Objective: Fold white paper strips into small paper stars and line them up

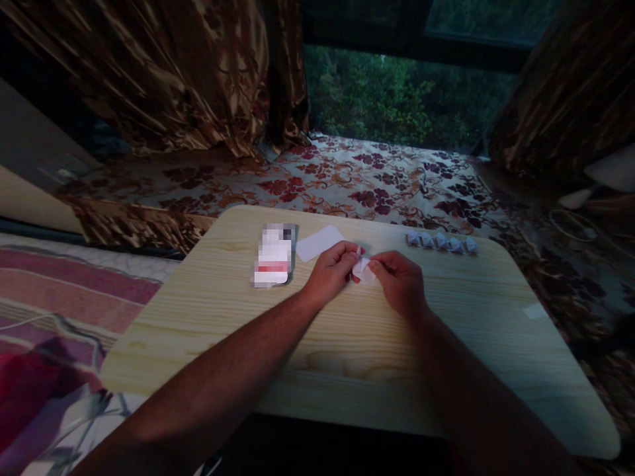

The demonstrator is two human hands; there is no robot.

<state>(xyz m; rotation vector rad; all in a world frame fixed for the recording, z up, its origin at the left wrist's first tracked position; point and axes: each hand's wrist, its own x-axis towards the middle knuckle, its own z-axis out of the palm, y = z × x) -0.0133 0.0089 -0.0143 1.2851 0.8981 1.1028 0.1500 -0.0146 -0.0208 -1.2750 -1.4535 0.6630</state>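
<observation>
A small folded piece of white paper (pixel 366 272) is pinched between my two hands above the middle of the table. My left hand (pixel 333 270) grips its left side, with a narrow point of paper sticking up by the fingers. On the right side, my right hand (pixel 399 277) closes thumb and fingers on the paper's edge. Just behind my left hand lies a flat white paper sheet (pixel 320 242). Several small folded paper pieces (pixel 441 242) sit in a row at the table's far right. Parts of the held paper are hidden by my fingers.
The light wooden table (pixel 337 363) has rounded corners. A phone (pixel 274 255), blurred out, lies left of the sheet. A pale scrap (pixel 534 311) is at the right edge. Beyond stand a flowered window ledge (pixel 347 172) and curtains (pixel 208 73); a striped bed (pixel 129 271) is at left.
</observation>
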